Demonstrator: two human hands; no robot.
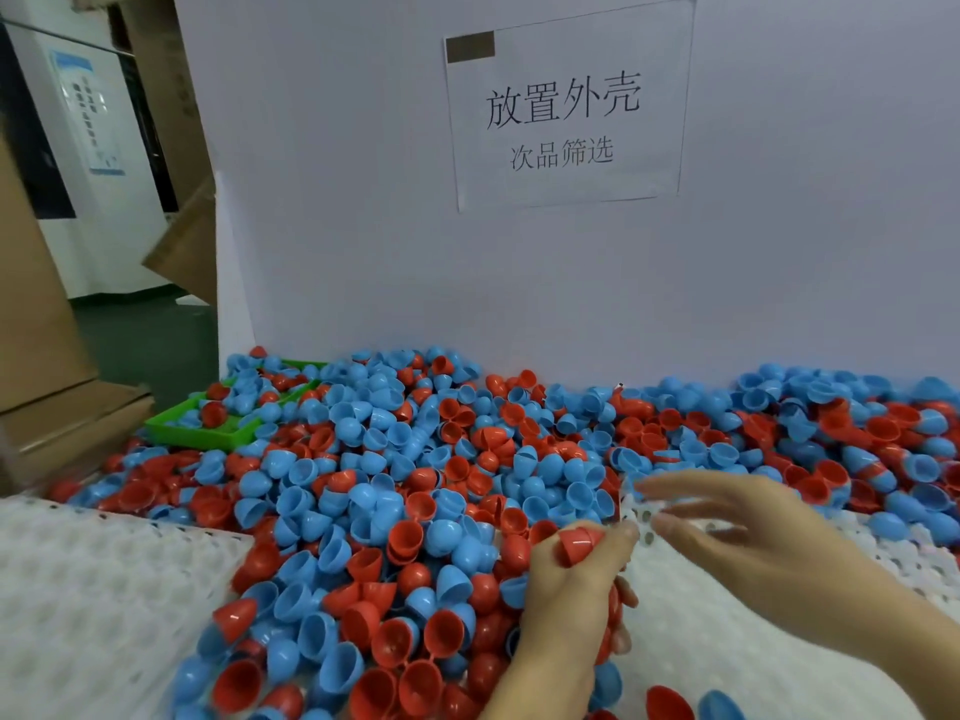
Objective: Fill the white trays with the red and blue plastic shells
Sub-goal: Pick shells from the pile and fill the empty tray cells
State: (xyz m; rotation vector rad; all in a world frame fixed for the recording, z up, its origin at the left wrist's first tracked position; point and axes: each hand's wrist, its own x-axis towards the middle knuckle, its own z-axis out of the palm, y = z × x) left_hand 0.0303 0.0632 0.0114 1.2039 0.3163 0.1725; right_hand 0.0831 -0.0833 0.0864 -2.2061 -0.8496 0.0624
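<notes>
Brown cardboard boxes [36, 324] stand at the far left beside a strip of dark floor, and a pale purple board [519, 262] rises behind the work surface with a printed paper sign [566, 114] fixed to it. A white perforated tray [93, 605] lies at the near left, its holes bare. Behind it a green bin [192, 431] sits half buried in shells. A deep heap of red and blue plastic shells [395, 485] spreads across the whole middle, reaching the board. The left hand [574, 600] rises from the heap's near edge, fingers curled around a red shell [579, 545] held at the fingertips, with more red shells clutched lower in the palm. Just right of it the right hand [737, 532] hovers with fingers spread and relaxed, blurred, holding nothing, above a second white tray [727, 657]. Two loose shells, one red [669, 705] and one blue [722, 708], sit on that tray near the bottom edge
</notes>
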